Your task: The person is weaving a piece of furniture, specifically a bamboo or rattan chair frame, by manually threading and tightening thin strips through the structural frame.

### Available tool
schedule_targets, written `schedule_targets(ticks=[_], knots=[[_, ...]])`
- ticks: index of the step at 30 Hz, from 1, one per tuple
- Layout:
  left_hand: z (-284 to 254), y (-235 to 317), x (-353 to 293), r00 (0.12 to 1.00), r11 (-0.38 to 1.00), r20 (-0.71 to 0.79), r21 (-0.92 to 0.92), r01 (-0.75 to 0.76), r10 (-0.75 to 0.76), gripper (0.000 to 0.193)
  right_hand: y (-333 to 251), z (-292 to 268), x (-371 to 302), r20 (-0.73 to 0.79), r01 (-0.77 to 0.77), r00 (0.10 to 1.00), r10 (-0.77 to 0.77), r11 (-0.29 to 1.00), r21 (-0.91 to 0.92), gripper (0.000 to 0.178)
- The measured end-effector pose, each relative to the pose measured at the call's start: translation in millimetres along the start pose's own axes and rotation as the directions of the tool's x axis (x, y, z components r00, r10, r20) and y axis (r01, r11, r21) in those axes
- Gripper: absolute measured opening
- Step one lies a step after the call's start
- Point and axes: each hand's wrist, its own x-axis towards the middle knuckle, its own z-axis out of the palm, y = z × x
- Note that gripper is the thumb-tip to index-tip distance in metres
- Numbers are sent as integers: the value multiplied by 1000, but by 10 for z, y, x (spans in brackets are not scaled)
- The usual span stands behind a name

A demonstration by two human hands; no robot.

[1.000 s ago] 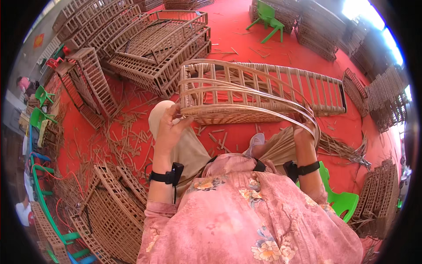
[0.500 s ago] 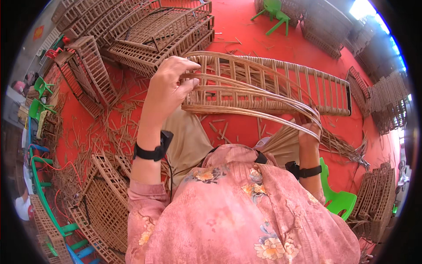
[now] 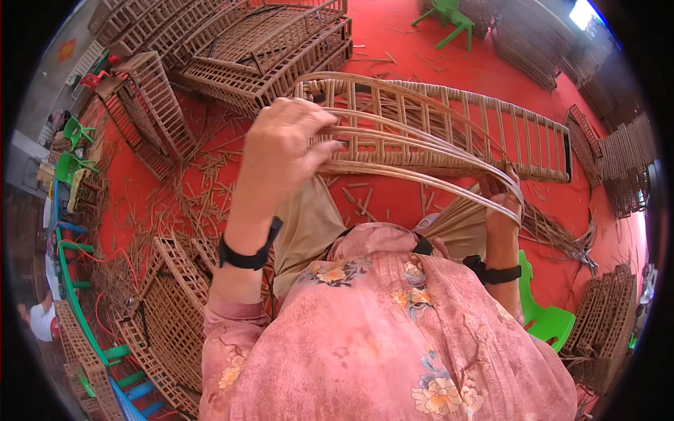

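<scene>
A long, narrow basket frame (image 3: 484, 105) woven from brown rattan lies crosswise in front of me, above my knees. At its left end is my left hand (image 3: 284, 144), slightly blurred, with thumb and forefinger apart beside the strands; its other fingers are partly hidden. Several long, pale rattan strands (image 3: 421, 140) arch over the frame from that end to the right. My right hand (image 3: 502, 200) is closed around these strands near my right knee, its fingertips in shadow. Their loose ends (image 3: 562, 235) trail off to the right onto the floor.
Stacked rattan baskets (image 3: 281, 52) stand at the far left, with an upright one (image 3: 151, 105) nearby. Another basket (image 3: 172, 316) lies near left. Green chairs (image 3: 544, 316) stand right and far. Cut rattan scraps (image 3: 210, 168) litter the red floor (image 3: 393, 28).
My left hand has shifted right and slightly down along the frame's left end, its thumb and forefinger further apart. My right hand keeps its hold on the strands. The whole view has shifted slightly.
</scene>
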Motion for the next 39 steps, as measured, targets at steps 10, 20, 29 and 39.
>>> schedule_targets(ticks=[10,20,29,39], knots=[[-795,-718,120,551,592,-400,-774,224,-732,17,-88,-18,-111,72,75,995,-70,995,-61,27],[-1088,-2075,-2400,149,-109,303,-690,715,-941,62,-155,104,-178,65,15,998,-9,995,-100,33],[-606,-283,-412,699,498,184,-578,646,-691,40,-115,-154,-6,73,-37,996,43,996,-83,24],[42,-170,732,999,929,53,-370,28,-9,24,-77,-154,-179,191,59,981,-34,990,-124,28]])
